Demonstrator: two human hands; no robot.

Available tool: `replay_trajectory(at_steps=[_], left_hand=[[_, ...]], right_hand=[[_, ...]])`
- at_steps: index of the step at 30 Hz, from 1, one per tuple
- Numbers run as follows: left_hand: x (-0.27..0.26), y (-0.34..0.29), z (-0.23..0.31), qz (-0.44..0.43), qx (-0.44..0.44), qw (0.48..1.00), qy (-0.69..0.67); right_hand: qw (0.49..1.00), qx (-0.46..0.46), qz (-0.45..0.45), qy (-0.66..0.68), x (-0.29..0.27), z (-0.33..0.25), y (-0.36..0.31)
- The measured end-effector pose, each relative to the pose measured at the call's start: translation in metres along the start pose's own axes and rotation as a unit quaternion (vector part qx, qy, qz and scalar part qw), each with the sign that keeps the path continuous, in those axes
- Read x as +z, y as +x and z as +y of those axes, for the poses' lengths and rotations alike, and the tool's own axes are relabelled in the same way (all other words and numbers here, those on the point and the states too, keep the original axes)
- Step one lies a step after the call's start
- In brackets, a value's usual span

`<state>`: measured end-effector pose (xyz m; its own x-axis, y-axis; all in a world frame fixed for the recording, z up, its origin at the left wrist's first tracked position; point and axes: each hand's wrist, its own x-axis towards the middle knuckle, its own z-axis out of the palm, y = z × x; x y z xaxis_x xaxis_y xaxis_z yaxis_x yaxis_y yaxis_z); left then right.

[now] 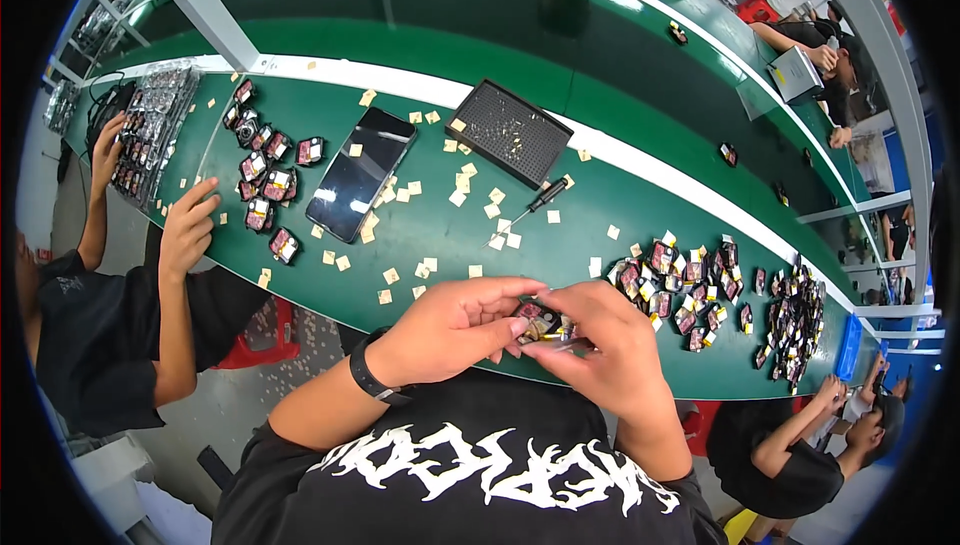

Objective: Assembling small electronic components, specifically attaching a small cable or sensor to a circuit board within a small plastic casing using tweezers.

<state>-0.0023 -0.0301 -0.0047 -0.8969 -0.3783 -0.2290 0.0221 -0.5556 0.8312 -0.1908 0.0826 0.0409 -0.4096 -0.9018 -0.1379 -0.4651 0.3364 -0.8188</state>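
Observation:
Close to my body, at the near edge of the green table, both hands meet around a small black device (540,321) with a reddish inside and a bit of yellow. My left hand (450,330) wears a dark wristband and grips the device from the left, thumb on top. From the other side my right hand (612,340) closes on it, fingers curled over and hiding part of it. A thin shiny edge shows under the right fingers; I cannot tell what it is. Past my hands lies a screwdriver (546,196) with a black handle, beside a black tray (480,110) holding tiny parts.
A dark phone (360,175) lies left of the tray, among scattered pale square pieces (392,276). Similar devices cluster at left (281,185) and in a pile (690,285) at right. A co-worker's hand (188,225) rests near the left cluster. A blue bin (849,347) stands far right.

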Motion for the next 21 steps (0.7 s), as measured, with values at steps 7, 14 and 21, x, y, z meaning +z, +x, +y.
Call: replay_trajectory(at_steps=[7, 14, 21], left_hand=[[0.001, -0.003, -0.005, 0.041, -0.014, 0.999, 0.01], [0.022, -0.005, -0.021, 0.121, 0.119, 0.972, 0.16], [0.028, -0.006, -0.024, 0.14, 0.237, 0.89, 0.365]], right_hand=[[0.987, 0.015, -0.038, 0.155, -0.006, 0.018, -0.041], [0.943, 0.141, -0.059, 0.297, 0.01, 0.006, -0.049], [0.893, 0.225, -0.067, 0.383, 0.018, 0.009, -0.048]])
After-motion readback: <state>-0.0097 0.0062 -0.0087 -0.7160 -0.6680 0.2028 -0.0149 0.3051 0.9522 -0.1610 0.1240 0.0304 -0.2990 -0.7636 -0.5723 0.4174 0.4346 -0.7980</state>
